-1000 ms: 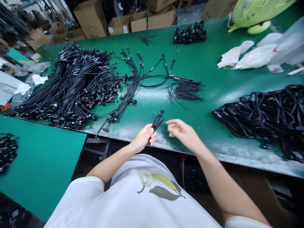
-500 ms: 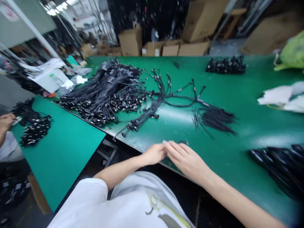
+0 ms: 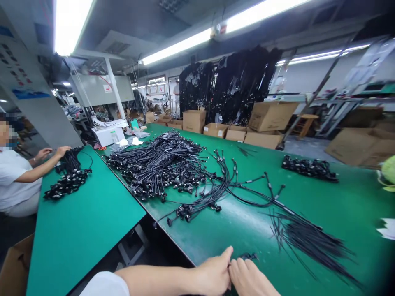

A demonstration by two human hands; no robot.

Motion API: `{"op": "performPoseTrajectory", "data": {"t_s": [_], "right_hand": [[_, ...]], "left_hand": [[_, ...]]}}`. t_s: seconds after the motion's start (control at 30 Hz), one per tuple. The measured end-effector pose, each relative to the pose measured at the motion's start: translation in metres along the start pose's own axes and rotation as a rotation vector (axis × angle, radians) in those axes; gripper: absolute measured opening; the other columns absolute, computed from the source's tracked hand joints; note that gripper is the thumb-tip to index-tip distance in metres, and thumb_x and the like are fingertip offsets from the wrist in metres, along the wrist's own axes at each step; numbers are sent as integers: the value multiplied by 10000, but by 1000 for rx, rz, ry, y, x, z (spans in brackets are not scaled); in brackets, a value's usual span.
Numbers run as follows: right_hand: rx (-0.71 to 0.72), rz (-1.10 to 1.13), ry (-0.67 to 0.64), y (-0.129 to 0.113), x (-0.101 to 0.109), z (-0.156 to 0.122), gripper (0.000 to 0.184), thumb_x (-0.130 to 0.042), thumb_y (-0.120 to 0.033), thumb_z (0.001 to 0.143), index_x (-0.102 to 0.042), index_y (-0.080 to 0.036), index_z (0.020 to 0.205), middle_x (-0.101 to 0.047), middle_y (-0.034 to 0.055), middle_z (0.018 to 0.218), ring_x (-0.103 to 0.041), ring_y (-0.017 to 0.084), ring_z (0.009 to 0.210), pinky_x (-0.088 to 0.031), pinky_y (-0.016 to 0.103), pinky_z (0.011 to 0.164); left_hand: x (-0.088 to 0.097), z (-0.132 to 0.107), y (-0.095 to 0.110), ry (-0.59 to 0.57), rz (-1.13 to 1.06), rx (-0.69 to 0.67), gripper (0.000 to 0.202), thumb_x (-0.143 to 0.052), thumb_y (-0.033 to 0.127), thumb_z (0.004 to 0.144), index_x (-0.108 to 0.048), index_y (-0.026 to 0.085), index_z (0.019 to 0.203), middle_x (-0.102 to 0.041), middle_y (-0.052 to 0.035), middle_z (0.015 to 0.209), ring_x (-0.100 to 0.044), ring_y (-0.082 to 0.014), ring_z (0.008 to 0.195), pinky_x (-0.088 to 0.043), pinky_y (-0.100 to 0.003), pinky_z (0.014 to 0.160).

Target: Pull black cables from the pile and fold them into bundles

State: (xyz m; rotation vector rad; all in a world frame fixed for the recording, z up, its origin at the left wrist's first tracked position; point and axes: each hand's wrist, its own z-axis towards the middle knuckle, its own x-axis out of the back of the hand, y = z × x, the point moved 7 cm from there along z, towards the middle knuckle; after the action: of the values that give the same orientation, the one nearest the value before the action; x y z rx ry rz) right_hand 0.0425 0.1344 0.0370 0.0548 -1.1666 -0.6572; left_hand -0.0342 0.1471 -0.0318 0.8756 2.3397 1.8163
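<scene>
My left hand (image 3: 212, 272) and my right hand (image 3: 247, 279) sit together at the bottom edge of the view, fingers closed against each other. A small black cable end (image 3: 248, 256) pokes out just past my right fingers; the rest of that cable is hidden by my hands. Ahead of them on the green bench top (image 3: 247, 234) lies a fan of thin black wire ends (image 3: 308, 242). Farther left are loose black cables with connectors (image 3: 212, 197) and a large heap of the same cables (image 3: 160, 164).
A co-worker (image 3: 18, 181) at the left reaches towards a black cable pile (image 3: 69, 176) on a second green bench (image 3: 83, 234). A smaller cable pile (image 3: 308, 168) lies at the far edge. Cardboard boxes (image 3: 194, 121) stand beyond, below hanging black cables (image 3: 228, 86).
The view has swung up to show the ceiling and the whole bench. My hands have come together at the bottom edge, and the looped cable seen in my left hand is now mostly hidden.
</scene>
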Motion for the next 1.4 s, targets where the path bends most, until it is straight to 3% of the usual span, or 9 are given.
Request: {"op": "performPoseTrajectory", "data": {"t_s": [0.13, 0.33, 0.47, 0.57, 0.73, 0.9, 1.0, 1.17, 1.4], "right_hand": [[-337, 352, 0, 35, -4, 9, 283, -399, -83, 844, -598, -233, 712, -626, 10, 634, -613, 175, 553, -475, 293, 494], [-863, 814, 39, 41, -27, -4, 410, -348, -478, 946, -620, -249, 741, -685, 33, 724, -659, 222, 649, -532, 317, 582], [-916, 976, -29, 46, -33, -14, 464, -375, -548, 902, -520, -236, 592, -615, 23, 605, -612, 222, 594, -510, 322, 561], [-951, 904, 23, 53, -11, -17, 438, -349, -547, 911, -498, -265, 611, -612, 31, 622, -599, 240, 605, -491, 355, 567], [-671, 901, -144, 3, 8, 4, 350, -340, -319, 951, -542, -210, 686, -649, 30, 724, -597, 181, 680, -447, 294, 658], [-795, 940, -265, 6, -9, -13, 257, -435, -202, 907, -541, -173, 674, -602, 4, 683, -536, 131, 658, -359, 238, 638], [-913, 988, -163, 26, -4, -23, 252, -442, -214, 902, -537, -166, 674, -590, 12, 705, -514, 131, 697, -362, 246, 679], [-1091, 1202, -32, 33, -7, -20, 280, -412, -272, 901, -476, -178, 645, -550, -5, 691, -489, 116, 675, -390, 234, 657], [-1088, 1818, -214, 3, -14, -45, 479, -371, -597, 906, -507, -186, 700, -236, -79, 504, -215, 77, 434, -261, 215, 426]], "left_hand": [[18, -4, 31, 167, -157, -199, 700, -464, 411, 902, -302, 141, 1526, -444, -176, 1461, -387, -283, 1359, -261, -431, 1162], [58, -4, 56, 307, -493, -293, 625, -358, 643, 909, -707, 125, 914, -631, -115, 1046, -551, -238, 1059, -397, -418, 1033], [50, -17, 61, 185, -172, -399, 651, -341, 686, 900, -702, 167, 747, -597, -73, 919, -496, -198, 972, -368, -358, 1009], [31, -12, 45, 45, -162, -301, 730, -293, 762, 864, -706, 166, 775, -574, -49, 792, -488, -168, 801, -412, -331, 882], [41, -1, 32, 127, -378, -67, 962, -6, 786, 842, -711, 132, 865, -471, -28, 608, -413, -150, 609, -385, -284, 610], [42, -22, 62, 33, -146, -284, 674, -394, 703, 873, -675, 153, 603, -529, -45, 684, -482, -157, 694, -422, -294, 709], [35, -22, 49, 159, -115, -311, 430, -677, 583, 765, -700, 176, 901, -605, -51, 896, -550, -185, 876, -447, -312, 858], [9, -2, 20, 140, -442, -121, 568, -557, 549, 870, -516, 196, 1313, -528, -133, 1389, -466, -278, 1316, -385, -404, 1082], [1, -5, 47, -31, -592, -203, 544, -654, 487, 826, -486, 180, 1244, -687, -109, 1097, -666, -207, 992, -511, -349, 895]]}}
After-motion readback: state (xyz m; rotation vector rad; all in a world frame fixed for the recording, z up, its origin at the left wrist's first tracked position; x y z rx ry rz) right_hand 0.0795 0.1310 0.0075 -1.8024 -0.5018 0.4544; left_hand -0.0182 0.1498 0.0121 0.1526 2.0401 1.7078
